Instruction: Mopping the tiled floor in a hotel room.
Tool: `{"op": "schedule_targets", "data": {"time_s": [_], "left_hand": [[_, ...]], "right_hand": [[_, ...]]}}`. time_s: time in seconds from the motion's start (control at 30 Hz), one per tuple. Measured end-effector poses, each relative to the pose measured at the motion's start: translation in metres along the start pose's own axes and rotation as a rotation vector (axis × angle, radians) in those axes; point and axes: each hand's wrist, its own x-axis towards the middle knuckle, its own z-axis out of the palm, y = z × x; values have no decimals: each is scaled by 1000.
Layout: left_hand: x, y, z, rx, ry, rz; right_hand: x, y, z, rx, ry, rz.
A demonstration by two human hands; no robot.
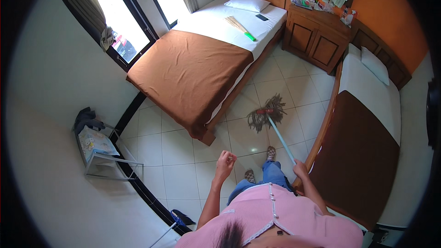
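Observation:
A string mop (267,112) with grey strands and a red clamp rests on the white floor tiles between two beds. Its light blue handle (281,139) runs back to my right hand (300,169), which is closed around the pole near the right bed's side rail. My left hand (226,160) is raised in front of my body with its fingers curled; it touches neither the mop nor a bed, and whether it holds something small cannot be told.
The left bed (193,72) bears a stick broom (241,29) and a phone (262,17). The right bed (358,158) lies close beside me. A wooden cabinet (315,38) stands between the headboards. Left are a metal rack (113,158) and a blue-and-black broom (179,217).

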Motion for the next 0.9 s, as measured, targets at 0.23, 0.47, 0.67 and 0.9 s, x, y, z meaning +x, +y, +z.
{"op": "schedule_targets", "data": {"time_s": [0.23, 0.47, 0.67, 0.9], "left_hand": [[6, 7, 7, 21, -29, 37], [0, -12, 9, -13, -27, -13], [16, -14, 5, 57, -28, 3], [57, -12, 12, 19, 51, -62]], "right_hand": [[25, -36, -25, 159, -90, 126], [-40, -3, -32, 37, -125, -7], [-77, -27, -74, 97, -222, 112], [27, -9, -71, 215, -110, 17]]}}
